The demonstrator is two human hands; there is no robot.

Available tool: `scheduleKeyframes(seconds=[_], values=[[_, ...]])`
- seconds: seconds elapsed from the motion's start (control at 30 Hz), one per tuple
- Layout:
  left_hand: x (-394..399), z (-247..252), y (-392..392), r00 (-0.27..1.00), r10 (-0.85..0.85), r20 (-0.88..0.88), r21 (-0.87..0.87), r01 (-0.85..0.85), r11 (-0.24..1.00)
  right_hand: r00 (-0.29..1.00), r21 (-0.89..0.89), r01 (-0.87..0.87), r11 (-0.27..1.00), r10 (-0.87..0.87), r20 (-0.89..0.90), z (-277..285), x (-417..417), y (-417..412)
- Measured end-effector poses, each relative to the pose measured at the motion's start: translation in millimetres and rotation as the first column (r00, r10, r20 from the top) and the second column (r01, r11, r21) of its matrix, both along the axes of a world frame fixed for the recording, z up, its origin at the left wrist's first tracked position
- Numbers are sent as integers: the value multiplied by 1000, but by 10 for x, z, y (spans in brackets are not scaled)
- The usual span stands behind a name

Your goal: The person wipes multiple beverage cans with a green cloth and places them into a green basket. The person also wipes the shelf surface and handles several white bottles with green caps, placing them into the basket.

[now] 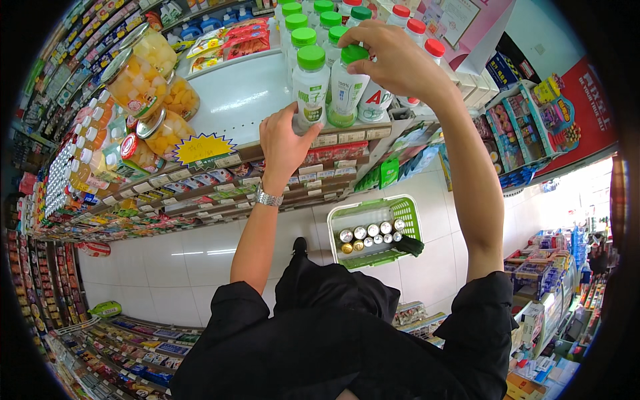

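Note:
My left hand (290, 137) is at the base of a green-capped plastic bottle (310, 90) that stands at the front of the shelf top, thumb and fingers spread around its lower end. The fingers and thumb of my right hand (387, 60) are around the green cap of the neighbouring bottle (345, 92), just right of the first. More green-capped bottles (303, 37) stand in rows behind these two. To their right are a bottle with red lettering (374, 102) and several red-capped bottles (416, 27).
Glass jars of fruit pieces (134, 82) are stacked to the left, behind a yellow starburst price sign (205, 150). Red snack packets (247, 40) lie farther back. A green and white plastic basket (372, 205) holding several cans sits on the tiled floor. Stocked shelves (135, 350) run behind me.

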State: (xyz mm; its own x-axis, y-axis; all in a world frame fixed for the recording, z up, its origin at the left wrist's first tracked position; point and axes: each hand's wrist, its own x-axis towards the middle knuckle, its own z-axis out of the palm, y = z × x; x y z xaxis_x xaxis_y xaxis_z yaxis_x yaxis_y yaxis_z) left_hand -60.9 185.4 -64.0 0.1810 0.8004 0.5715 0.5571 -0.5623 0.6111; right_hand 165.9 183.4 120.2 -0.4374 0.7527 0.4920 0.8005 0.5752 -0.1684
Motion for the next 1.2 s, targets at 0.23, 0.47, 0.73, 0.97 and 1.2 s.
scheduleKeyframes(seconds=[0.23, 0.47, 0.73, 0.97, 1.2], values=[[-10, 39, 6, 1000, -14, -5, -27, 14, 1000, 1000, -31, -18, 999, 17, -15, 26, -7, -7], [-11, 46, -3, 999, 17, -36, 74, -15, 997, 999, -32, -46, 998, 46, -22, 45, -2, 4], [-15, 32, -13, 1000, -6, -20, -7, 6, 1000, 1000, -137, 22, 990, -23, -7, 124, -48, -35], [-19, 38, -30, 1000, 1, -26, -2, -1, 1000, 999, -58, -31, 998, 29, -37, 71, -11, -15], [-26, 14, -27, 999, 11, -35, 28, -10, 1000, 998, -68, 5, 998, -9, -65, 25, -11, -33]])
